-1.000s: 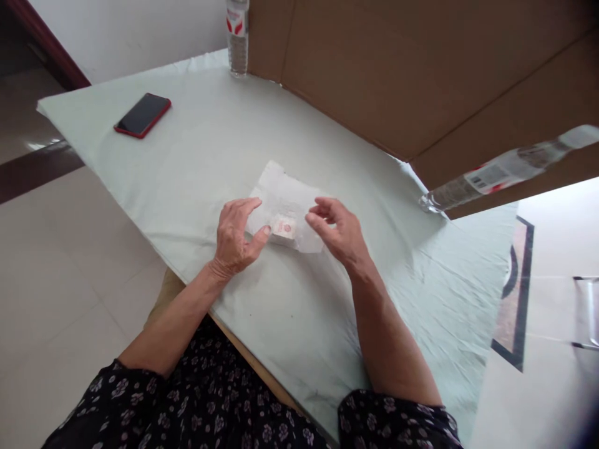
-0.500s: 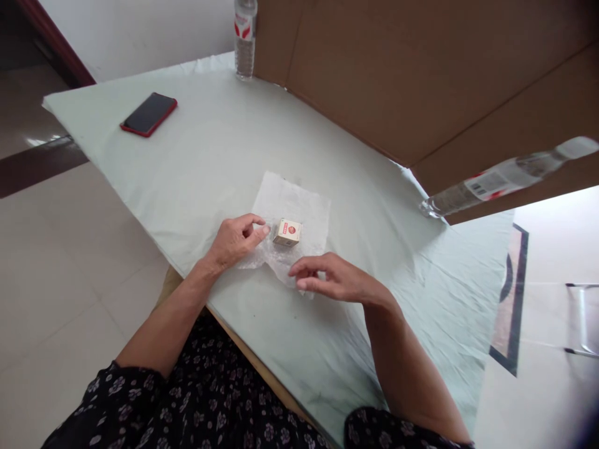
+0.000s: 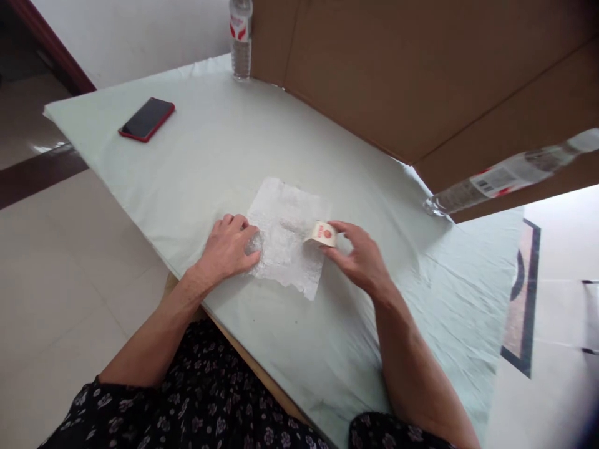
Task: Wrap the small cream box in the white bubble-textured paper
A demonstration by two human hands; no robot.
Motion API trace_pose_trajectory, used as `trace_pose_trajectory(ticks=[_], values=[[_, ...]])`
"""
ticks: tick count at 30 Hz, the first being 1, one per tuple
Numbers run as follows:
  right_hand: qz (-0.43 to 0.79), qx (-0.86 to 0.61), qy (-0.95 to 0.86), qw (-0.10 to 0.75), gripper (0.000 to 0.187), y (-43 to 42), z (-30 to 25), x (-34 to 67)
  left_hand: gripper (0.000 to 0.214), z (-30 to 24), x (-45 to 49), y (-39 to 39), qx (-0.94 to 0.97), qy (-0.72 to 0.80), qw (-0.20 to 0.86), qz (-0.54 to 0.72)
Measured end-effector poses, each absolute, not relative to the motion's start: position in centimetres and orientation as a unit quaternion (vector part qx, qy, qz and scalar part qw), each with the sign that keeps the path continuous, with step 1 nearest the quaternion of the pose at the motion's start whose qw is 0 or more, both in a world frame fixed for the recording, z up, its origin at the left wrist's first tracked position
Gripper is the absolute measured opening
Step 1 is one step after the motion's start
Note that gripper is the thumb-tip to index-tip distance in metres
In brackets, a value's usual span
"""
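Note:
My right hand [image 3: 358,255] grips a small cream box [image 3: 324,234] with a red round mark, thumb on the near side and fingers on the far side. The box is over the right part of a sheet of bubble wrap [image 3: 285,249], tilted; whether it touches the sheet I cannot tell. At the sheet's left edge rests my left hand [image 3: 229,245], fingers bent and thumb apart from them. Some of the clear wrap shows in the gap between that thumb and the forefinger. The undersides of the left fingers are hidden.
A pale green cloth [image 3: 196,156] covers the table. A phone [image 3: 147,118] in a red case lies at the far left. One water bottle [image 3: 241,47] stands at the back; another water bottle [image 3: 500,178] is at the right, by a large brown cardboard panel [image 3: 397,81].
My right hand has taken hold of the box and moved it right, tilting it. The wrap lies more spread out. My left hand has shifted slightly left and down onto its edge.

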State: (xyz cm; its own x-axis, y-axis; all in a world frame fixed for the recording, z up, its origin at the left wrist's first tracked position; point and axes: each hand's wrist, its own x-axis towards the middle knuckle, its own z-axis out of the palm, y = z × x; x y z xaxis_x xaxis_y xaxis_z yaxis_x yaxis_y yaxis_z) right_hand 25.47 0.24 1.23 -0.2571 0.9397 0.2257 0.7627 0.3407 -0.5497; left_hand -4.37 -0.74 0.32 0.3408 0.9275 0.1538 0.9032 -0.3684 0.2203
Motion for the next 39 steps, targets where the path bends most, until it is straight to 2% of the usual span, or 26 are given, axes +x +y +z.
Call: trace_pose_trajectory(ticks=[2, 6, 8, 10, 12, 13, 16, 18, 20, 26, 33, 37, 39], values=[[0.149, -0.612, -0.727, 0.275, 0.047, -0.7, 0.9, 28.9, 0.035, 0.3, -4.4, -1.1, 0.813, 0.566, 0.046, 0.13], [0.126, -0.691, -0.672, 0.235, 0.059, -2.2, 0.2, 33.5, 0.034, 0.6, -4.5, -1.5, 0.813, 0.564, 0.057, 0.13], [0.068, -0.685, -0.673, 0.269, 0.062, -2.8, 0.6, 33.4, 0.033, 1.0, -4.6, -1.5, 0.814, 0.563, 0.062, 0.13], [0.008, -0.648, -0.689, 0.324, 0.054, -3.0, 1.5, 31.4, 0.032, 1.5, -4.3, -1.3, 0.813, 0.562, 0.065, 0.137], [0.007, -0.585, -0.737, 0.338, 0.041, -2.8, 2.2, 28.2, 0.032, 2.1, -3.5, -0.9, 0.817, 0.553, 0.067, 0.149], [0.018, -0.556, -0.764, 0.327, 0.038, -2.6, 2.2, 26.5, 0.033, 2.2, -2.9, -0.7, 0.822, 0.545, 0.069, 0.154], [0.064, -0.5, -0.828, 0.246, 0.049, -1.6, 1.0, 21.8, 0.047, 1.8, -1.1, 0.2, 0.84, 0.513, 0.084, 0.153], [0.084, -0.501, -0.841, 0.189, 0.055, -1.1, -0.5, 20.1, 0.062, 0.8, -0.8, 0.5, 0.835, 0.525, 0.101, 0.134], [0.091, -0.505, -0.844, 0.154, 0.056, -1.0, -1.8, 19.5, 0.065, -0.2, -1.7, 0.4, 0.819, 0.554, 0.094, 0.113], [0.094, -0.498, -0.851, 0.14, 0.057, -1.5, -2.8, 20.5, 0.066, -1.6, -9.2, -2.3, 0.733, 0.678, 0.015, 0.045], [0.1, -0.496, -0.85, 0.147, 0.057, -1.4, -2.6, 20.2, 0.06, -0.2, -13.4, -3.4, 0.622, 0.779, -0.024, 0.077], [0.107, -0.492, -0.849, 0.16, 0.058, -1.4, -2.5, 20.2, 0.047, 1.9, -8.0, -1.4, 0.727, 0.655, -0.004, 0.207], [0.111, -0.49, -0.848, 0.166, 0.059, -1.4, -2.5, 20.3, 0.038, 2.3, -4.3, 0.2, 0.811, 0.544, 0.035, 0.212]])
